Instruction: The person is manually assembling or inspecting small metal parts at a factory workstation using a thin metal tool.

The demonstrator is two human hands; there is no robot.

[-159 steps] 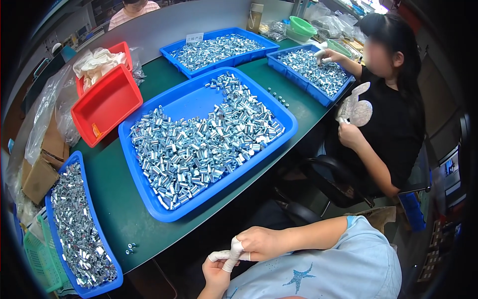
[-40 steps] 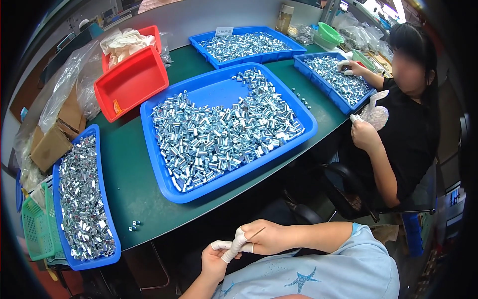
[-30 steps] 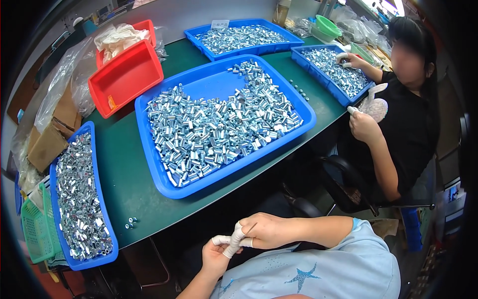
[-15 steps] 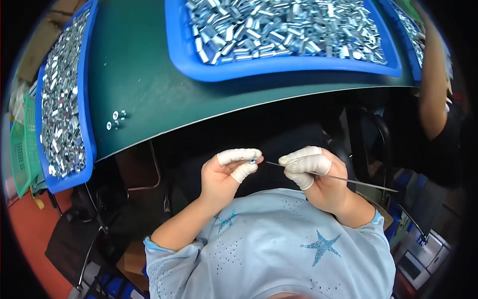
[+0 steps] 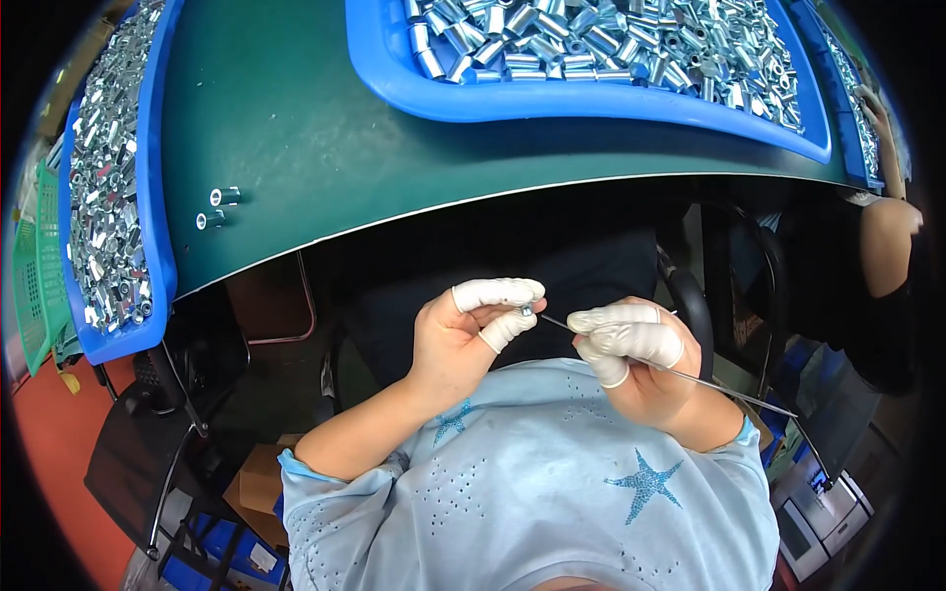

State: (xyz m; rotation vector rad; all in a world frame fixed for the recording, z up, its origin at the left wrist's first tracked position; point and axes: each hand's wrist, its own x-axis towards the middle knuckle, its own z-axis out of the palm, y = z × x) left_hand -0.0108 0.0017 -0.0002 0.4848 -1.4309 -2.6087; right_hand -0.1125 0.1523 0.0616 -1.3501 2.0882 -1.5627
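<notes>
Between the white-covered thumb and fingers of my left hand (image 5: 455, 333) is pinched a small shiny metal sleeve (image 5: 528, 310), its round end facing right. Just to the right, my right hand (image 5: 645, 357) grips a thin metal rod (image 5: 737, 394) with covered fingertips. The rod slants from beside the sleeve down to the right, past my wrist. Its tip is very close to the sleeve's end; I cannot tell whether they touch. Both hands are over my lap, in front of the table edge.
A blue tray (image 5: 463, 106) of metal sleeves stands on the green table (image 5: 296, 148). Another blue tray (image 5: 156, 217) is at left, near two loose sleeves (image 5: 217, 207). A green basket (image 5: 32, 286) lies beyond it. At far right is another person's arm (image 5: 884, 246).
The rod's tip has come closer to the sleeve. Both hands sit slightly farther right in the picture, and the view has shifted. The other person's arm has moved down and right.
</notes>
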